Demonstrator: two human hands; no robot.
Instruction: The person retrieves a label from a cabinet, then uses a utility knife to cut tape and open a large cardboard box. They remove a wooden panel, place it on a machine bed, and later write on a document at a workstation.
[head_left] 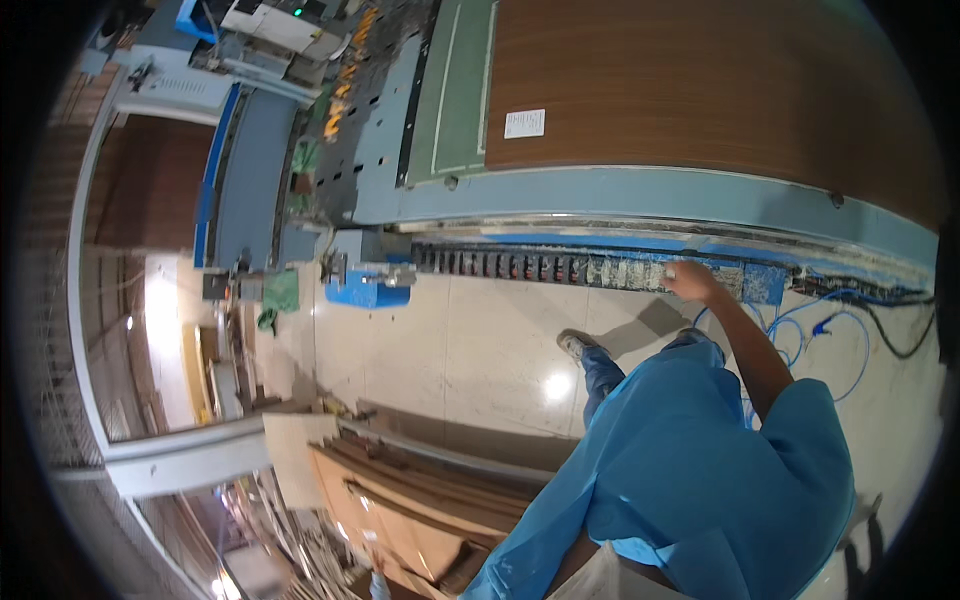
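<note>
Big brown wood-grain panel [700, 80] lay on machine bed w/ white label [524, 123]; blue cables [800, 320] on pale floor [460, 340]; stacked boards [400, 500] nearby

**Blue shirt, jeans, worn shoe**

The person wears a loose bright-blue short-sleeved shirt [700, 470] filling the frame toward five o'clock, its sleeve [810, 410] ending above the elbow, leaving the forearm bare. Below it show blue jeans [603, 368] and a grey, scuffed shoe [573, 345] near the picture's centre.
</note>
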